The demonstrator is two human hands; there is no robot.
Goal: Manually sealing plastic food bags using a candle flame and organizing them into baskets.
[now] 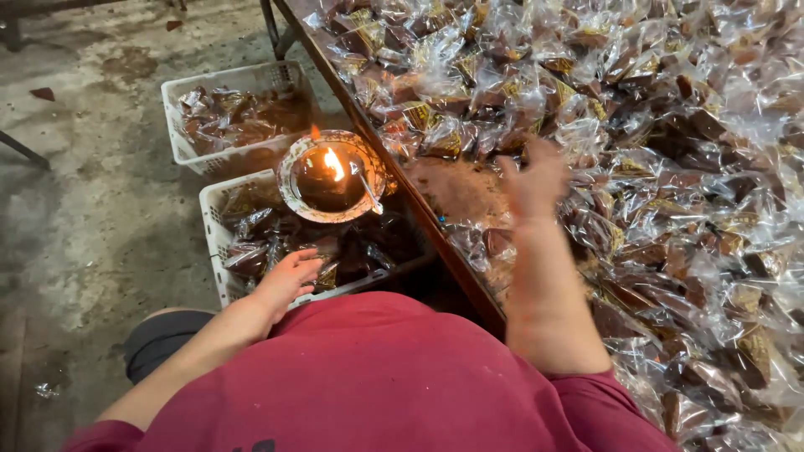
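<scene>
— While the left hand (pixel 287 280) hung low beside the table, what was it on?

— It rested palm down, fingers loosely spread, on the clear packets in the nearer white basket (pixel 219 219). It touched the top packets at the basket's near edge, but I could not tell whether it gripped one.

— And the other hand?

— The right hand (pixel 533 184) was raised over the table (pixel 456 194), blurred, its fingers splayed and curled a little. It seemed to hold nothing, though the blur left that uncertain. Just beyond and to the right of it lay the heap of wrapped brown sweets (pixel 662 159), in clear wrappers with gold print, reaching past the fingertips and all along the forearm's outer side.

— Was anything bare near that hand?

— Yes, a small patch of brown tabletop just left of it, ringed by wrappers.

— What stood between the two hands?

— The dark table edge (pixel 402 180) ran diagonally between them. Ahead of the left hand, a round metal dish (pixel 293 188) sat on the nearer basket, against that edge. It held dark liquid with a small flame (pixel 333 164) burning in it, and a thin metal spoon or rod (pixel 367 188) leaned inside.

— Anything farther out?

— A second white basket (pixel 180 125), also holding packets, stood beyond the dish on the stained concrete floor (pixel 84 218). Closest to the camera, the person's red shirt (pixel 385 377) hid the space below both wrists.
</scene>
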